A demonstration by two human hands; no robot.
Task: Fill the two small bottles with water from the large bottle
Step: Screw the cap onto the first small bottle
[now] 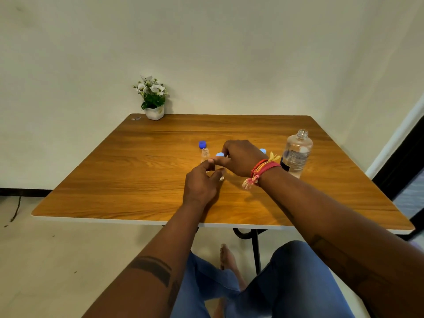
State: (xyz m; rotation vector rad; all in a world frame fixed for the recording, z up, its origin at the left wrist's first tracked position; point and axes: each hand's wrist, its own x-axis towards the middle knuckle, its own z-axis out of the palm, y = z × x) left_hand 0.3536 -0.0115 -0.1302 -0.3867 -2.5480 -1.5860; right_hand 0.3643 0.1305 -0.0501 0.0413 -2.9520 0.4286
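Left hand [202, 184] steadies upright small bottle [220, 175].

hands [220, 173], small bottle [205, 154], large bottle [297, 153]

Soft, even indoor light, faint shadows beneath the hands, wide-angle bowing at the edges, slight overall softness.

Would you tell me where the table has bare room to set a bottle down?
Bare wood spans the left half, between the flower pot and the near edge. Crowded: the middle, where both hands work the small bottles and caps, and the right by the large bottle.
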